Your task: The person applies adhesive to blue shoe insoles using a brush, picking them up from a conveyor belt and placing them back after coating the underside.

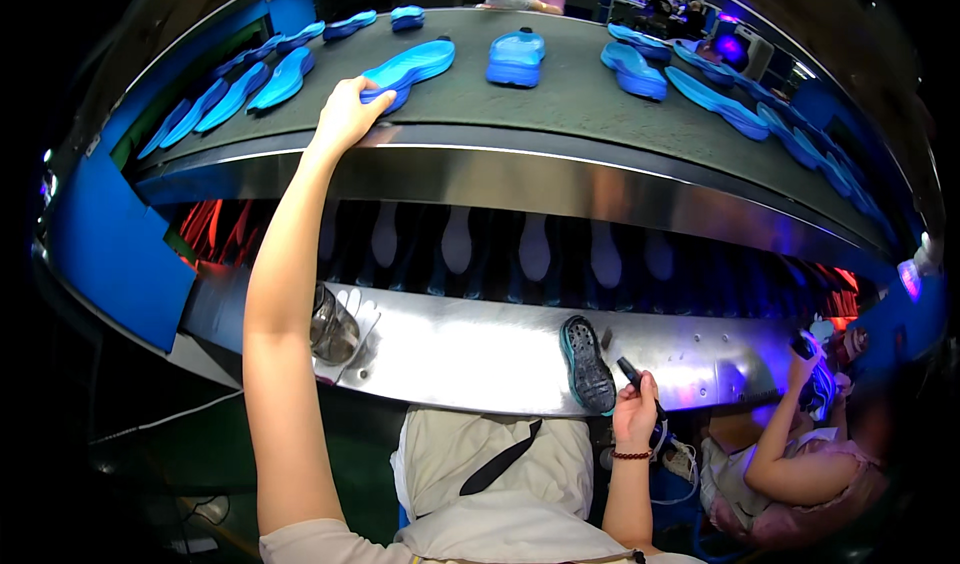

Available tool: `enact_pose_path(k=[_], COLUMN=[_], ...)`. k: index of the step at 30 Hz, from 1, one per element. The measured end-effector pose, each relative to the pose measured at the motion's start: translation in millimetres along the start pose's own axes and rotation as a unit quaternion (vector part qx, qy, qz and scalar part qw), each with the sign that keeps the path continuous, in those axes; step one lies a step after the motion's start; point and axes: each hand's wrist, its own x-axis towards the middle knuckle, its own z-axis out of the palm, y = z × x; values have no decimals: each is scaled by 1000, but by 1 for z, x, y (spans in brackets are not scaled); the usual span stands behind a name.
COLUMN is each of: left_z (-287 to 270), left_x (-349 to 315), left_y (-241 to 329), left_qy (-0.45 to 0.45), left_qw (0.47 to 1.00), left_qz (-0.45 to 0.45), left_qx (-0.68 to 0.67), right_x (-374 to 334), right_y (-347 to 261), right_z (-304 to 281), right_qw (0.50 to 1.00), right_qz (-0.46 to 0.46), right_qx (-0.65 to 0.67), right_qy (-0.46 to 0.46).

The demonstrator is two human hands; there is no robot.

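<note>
My left hand [345, 114] reaches far up onto the dark conveyor belt [560, 104] and grips the near end of a blue shoe sole [412, 64]. My right hand [634, 411] stays low by the steel ledge [470, 349], closed around a small dark pen-like tool [632, 372]. Just left of that hand a dark treaded outsole [587, 364] lies on the ledge, sole up.
Several more blue soles lie along the belt, including a thick one [516, 58]. A clear jar [332, 326] and a white glove [358, 314] rest on the ledge behind my left forearm. A co-worker's arm [785, 444] works at the right; another person stands beyond the belt.
</note>
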Motion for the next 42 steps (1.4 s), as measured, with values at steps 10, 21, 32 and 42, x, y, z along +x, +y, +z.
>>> enact_pose_path(k=[10,21,32,42], left_z=[58,25,52,64], left_x=[28,-100,-307,-338], left_y=[156,155,119,183], left_qy=[-119,204,-316,-389], left_qw=[975,733,153,143], left_qz=[94,-97,-231,-344], left_qx=[-160,-642,-907,-842], right_x=[-10,-17,-19,-20], right_y=[-6,-23,-36,-7], right_z=[14,18,41,76], right_qw=[993,996,988,961], right_qz=[70,20,19,111], right_qx=[17,-47,-6,-116], right_qy=[-88,-69,-155,-226])
